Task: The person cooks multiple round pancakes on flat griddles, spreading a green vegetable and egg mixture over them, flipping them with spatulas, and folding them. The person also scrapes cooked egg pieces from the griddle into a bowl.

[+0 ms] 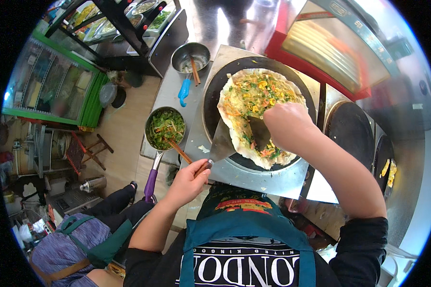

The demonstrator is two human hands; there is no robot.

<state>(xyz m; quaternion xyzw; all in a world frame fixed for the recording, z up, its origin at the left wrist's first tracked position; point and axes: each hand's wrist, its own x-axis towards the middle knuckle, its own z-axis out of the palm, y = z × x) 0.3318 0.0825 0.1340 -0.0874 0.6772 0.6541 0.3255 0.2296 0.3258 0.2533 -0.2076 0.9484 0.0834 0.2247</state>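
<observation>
A large flat crepe (248, 89), topped with egg, chopped greens and orange bits, lies on a round dark griddle (212, 89). My left hand (188, 184) grips the wooden handle of a wide metal spatula (222, 140), whose blade lies at the crepe's left edge. Over the crepe's lower right part, my right hand (289, 125) grips a dark, flat metal scraper (259, 132) that touches the topping. The handle of that scraper is hidden in the fist. Left of the griddle, a steel saucepan (149, 134) holds chopped greens and carrot shreds with wooden chopsticks (179, 150) in it.
Another saucepan (172, 59) with chopsticks stands behind the greens. A red-framed glass case (278, 46) stands at the back right, beside another griddle (348, 132). At left are a green-framed cabinet (93, 97), a folding stool (75, 154) and a person in an apron (75, 244).
</observation>
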